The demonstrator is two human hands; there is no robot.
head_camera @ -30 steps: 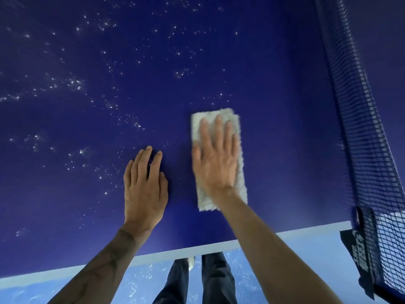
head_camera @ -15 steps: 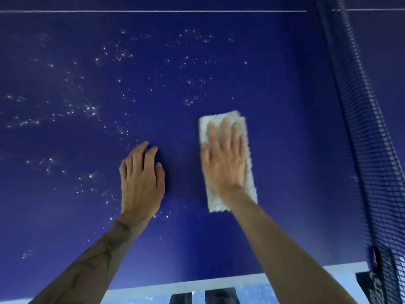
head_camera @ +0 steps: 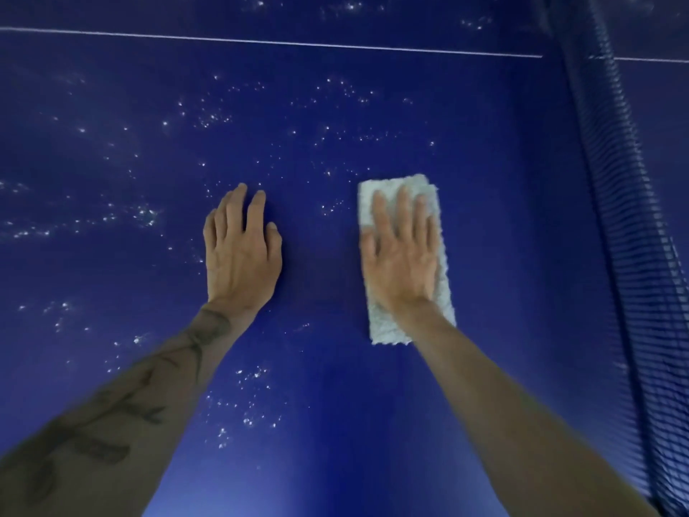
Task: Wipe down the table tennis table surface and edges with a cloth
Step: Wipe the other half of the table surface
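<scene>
The dark blue table tennis table [head_camera: 503, 203] fills the view, speckled with white droplets or dust to the left and ahead. A folded white cloth [head_camera: 387, 326] lies flat on it right of centre. My right hand [head_camera: 404, 251] presses flat on the cloth, fingers straight and pointing away from me. My left hand [head_camera: 242, 255] rests on the bare table surface to the left of the cloth, fingers slightly bent, holding nothing.
The dark blue net [head_camera: 634, 225] runs along the right side, close to the cloth. A thin white line [head_camera: 261, 41] crosses the table far ahead. Specks [head_camera: 246, 416] also lie between my forearms.
Both hands and the cloth have slid forward across the table, away from the near white edge, which has dropped out of view. The far white line has come into sight.
</scene>
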